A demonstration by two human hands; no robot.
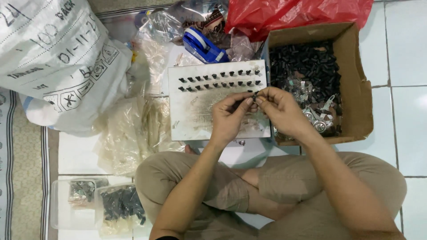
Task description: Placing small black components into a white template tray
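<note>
- While the person sits cross-legged on pale glossy floor tiles (407,49), both hands meet above the near right part of a flat board (195,120).
- The left hand (229,116) has thumb and forefinger pinched together on a small dark part (254,96), the other fingers curled under.
- The right hand (278,111) pinches the same small dark part from the other side, fingertips touching those of the left hand.
- The small dark part is tiny and hard-looking; its exact shape is too small to tell.
- The board is a pale, scuffed rectangle with a worn, smudged face; two rows of short black pegs (218,80) stand along its far edge.
- Just right of the board, a brown cardboard box (356,98) with creased walls holds a heap of small black pieces at its far end and shiny metal bits at its near end.
- Beyond the board lies a blue tape dispenser (204,46) among crumpled clear plastic bags, with a wrinkled red plastic bag (302,13) behind the box.
- At far left a bulging white woven sack (58,62) rests on the floor.
- At near left a clear plastic tub (60,209) holds metal bits, beside a clear bag of black pieces (121,205).
</note>
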